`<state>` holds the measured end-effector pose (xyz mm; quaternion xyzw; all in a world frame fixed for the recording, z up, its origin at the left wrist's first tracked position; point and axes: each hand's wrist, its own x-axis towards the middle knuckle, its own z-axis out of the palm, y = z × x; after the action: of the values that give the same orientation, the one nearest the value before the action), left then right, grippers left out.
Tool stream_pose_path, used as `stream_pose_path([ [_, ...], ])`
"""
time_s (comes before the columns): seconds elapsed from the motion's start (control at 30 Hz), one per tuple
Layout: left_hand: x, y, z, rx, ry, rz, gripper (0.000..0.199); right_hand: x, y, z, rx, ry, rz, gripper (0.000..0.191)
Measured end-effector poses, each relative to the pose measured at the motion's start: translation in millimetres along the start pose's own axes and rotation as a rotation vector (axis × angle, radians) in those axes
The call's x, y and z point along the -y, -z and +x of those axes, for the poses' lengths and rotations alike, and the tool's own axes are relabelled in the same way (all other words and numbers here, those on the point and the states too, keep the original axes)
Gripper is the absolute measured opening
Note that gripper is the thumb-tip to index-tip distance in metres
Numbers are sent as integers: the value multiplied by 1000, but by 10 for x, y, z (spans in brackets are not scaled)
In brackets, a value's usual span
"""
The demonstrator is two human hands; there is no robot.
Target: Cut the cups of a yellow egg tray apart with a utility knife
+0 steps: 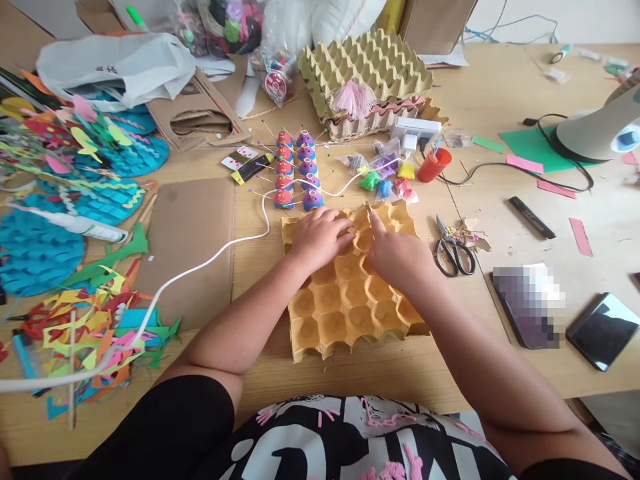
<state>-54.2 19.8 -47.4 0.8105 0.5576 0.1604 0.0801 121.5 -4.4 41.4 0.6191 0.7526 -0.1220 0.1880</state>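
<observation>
A yellow cardboard egg tray (pixel 350 290) lies on the wooden table right in front of me. My left hand (pixel 323 237) rests on its upper left part, palm down with fingers stretched out. On the upper right part is my right hand (pixel 400 257), its index finger pointing forward and its other fingers curled under. A tiny dark tip shows at that fingertip; whatever the hand holds is hidden beneath it. Just beyond the tray stand two rows of painted egg-cup figures, red-faced ones (pixel 283 199) and purple-faced ones (pixel 313 199), with pins sticking out.
Black-handled scissors (pixel 454 257) lie right of the tray beside small scraps. A white cable (pixel 210 260) crosses the left side over cardboard (pixel 187 253) and paper offcuts (pixel 95 320). Stacked egg trays (pixel 365 73), a red cup (pixel 434 165) and a power strip (pixel 417 127) stand behind.
</observation>
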Motion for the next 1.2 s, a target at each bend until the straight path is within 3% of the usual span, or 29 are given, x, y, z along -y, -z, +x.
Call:
stream_pose_path([
  [0.37, -14, 19, -4, 12, 3, 11, 31, -29, -179, -142, -38, 23, -45, 79],
  [0.87, 7, -1, -1, -4, -22, 35, 31, -75, -44, -9, -7, 2, 15, 74],
  [1.2, 8, -4, -4, -10, -20, 43, 30, -101, 53, 264, -35, 32, 110, 74],
])
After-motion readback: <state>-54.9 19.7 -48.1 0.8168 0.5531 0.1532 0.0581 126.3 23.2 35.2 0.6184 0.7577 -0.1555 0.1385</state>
